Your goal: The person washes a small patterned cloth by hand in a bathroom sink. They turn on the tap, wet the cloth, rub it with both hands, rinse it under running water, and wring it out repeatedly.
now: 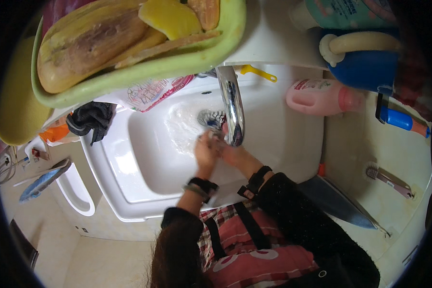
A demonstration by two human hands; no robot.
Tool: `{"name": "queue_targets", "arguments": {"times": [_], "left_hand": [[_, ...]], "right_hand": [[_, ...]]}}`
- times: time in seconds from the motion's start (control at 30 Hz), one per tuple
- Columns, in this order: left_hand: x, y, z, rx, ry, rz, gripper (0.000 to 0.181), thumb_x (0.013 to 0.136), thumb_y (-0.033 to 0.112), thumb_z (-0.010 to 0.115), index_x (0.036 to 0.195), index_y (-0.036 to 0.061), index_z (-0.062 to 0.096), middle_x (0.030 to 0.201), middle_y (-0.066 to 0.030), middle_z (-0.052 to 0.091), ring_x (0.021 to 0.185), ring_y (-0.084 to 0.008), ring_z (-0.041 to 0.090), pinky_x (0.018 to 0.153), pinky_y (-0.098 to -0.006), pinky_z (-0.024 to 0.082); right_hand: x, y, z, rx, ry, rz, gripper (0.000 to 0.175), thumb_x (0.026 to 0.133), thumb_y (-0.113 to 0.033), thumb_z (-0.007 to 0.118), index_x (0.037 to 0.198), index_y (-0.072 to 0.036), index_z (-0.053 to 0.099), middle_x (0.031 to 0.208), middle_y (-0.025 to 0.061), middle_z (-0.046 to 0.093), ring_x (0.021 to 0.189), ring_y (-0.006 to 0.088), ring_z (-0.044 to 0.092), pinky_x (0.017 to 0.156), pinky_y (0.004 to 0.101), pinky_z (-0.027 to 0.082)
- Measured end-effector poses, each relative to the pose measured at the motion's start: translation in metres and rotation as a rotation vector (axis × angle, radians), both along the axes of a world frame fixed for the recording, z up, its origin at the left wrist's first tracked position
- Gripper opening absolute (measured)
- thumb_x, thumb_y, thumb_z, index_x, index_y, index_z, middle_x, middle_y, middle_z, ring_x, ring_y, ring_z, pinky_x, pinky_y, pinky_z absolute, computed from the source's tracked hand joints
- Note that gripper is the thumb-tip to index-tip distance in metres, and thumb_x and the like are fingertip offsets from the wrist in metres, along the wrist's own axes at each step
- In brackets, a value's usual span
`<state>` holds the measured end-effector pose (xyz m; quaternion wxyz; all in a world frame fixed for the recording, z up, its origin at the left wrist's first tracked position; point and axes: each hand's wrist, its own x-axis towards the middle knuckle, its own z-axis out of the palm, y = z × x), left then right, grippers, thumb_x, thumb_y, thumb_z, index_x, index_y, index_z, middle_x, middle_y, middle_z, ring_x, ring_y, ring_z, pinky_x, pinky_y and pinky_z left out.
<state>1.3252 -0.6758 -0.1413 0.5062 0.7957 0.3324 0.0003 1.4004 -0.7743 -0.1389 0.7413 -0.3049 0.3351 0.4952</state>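
Observation:
Both my hands are close together under a chrome faucet (231, 104) in a white washbasin (154, 172). My left hand (206, 153) has its fingers around something small and dark that is blurred. My right hand (234, 153) meets it just below the spout, its fingers partly hidden by the faucet. Beyond the fingertips a patterned black-and-white item (210, 117) with a bit of blue lies in the basin. Water runs and spreads over the basin floor left of the hands. Whether the hands grip this item or another cannot be made out.
A green tray (140, 84) of large peel-like pieces juts over the basin's far left. A dark cloth (91, 120) hangs at the left rim. At the right stand a pink plastic bottle (318, 97) and a blue container (363, 70). A yellow-handled brush (261, 73) lies behind the faucet.

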Motion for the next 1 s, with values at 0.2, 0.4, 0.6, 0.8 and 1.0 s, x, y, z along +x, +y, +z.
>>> {"name": "queue_targets", "arguments": {"times": [0.2,0.4,0.6,0.8,1.0], "left_hand": [[0.024,-0.029,0.091,0.034,0.02,-0.15,0.022,0.081,0.02,0.062,0.092,0.0009,0.059,0.084,-0.0204,0.063,0.071,-0.0307,0.063,0.059,-0.0368,0.048],[0.035,-0.018,0.069,0.023,0.083,0.076,0.025,0.081,0.026,0.06,0.081,0.0012,0.06,0.066,-0.0189,0.06,0.06,-0.0374,0.059,0.055,-0.0428,0.046],[0.02,0.005,0.049,0.294,0.231,0.012,0.042,0.089,0.038,0.047,0.073,0.0022,0.061,0.068,-0.0219,0.06,0.064,-0.0389,0.06,0.059,-0.047,0.047],[-0.008,0.066,-0.035,0.661,0.225,-0.204,0.037,0.079,0.024,0.062,0.115,0.0155,0.054,0.13,-0.0125,0.038,0.117,-0.0337,0.038,0.088,-0.0493,0.039],[0.016,-0.026,0.022,-0.17,-0.047,0.127,0.036,0.082,0.006,0.05,0.118,0.0054,0.048,0.101,-0.0205,0.052,0.095,-0.038,0.05,0.082,-0.0431,0.043]], "right_hand": [[0.005,0.008,0.002,0.18,-0.137,-0.076,0.027,0.093,-0.033,0.048,0.106,-0.009,0.052,0.09,0.0045,0.055,0.083,0.0209,0.055,0.068,0.0342,0.05],[-0.013,0.013,0.003,-0.002,-0.171,0.008,0.027,0.094,-0.031,0.046,0.1,-0.006,0.055,0.084,0.0028,0.057,0.068,0.0137,0.056,0.058,0.0281,0.049],[-0.013,0.009,0.013,-0.205,0.049,0.082,0.013,0.09,-0.016,0.051,0.092,-0.005,0.058,0.076,0.0017,0.056,0.066,0.0114,0.053,0.056,0.0267,0.046],[-0.004,0.012,0.021,-0.6,-0.535,0.277,0.019,0.092,-0.024,0.052,0.101,-0.009,0.058,0.084,-0.0006,0.054,0.073,0.0096,0.051,0.063,0.0245,0.045],[0.011,0.002,0.011,-0.11,-0.281,0.21,0.029,0.092,-0.033,0.051,0.112,-0.012,0.05,0.09,-0.0002,0.053,0.083,0.0124,0.05,0.065,0.0329,0.046]]}}
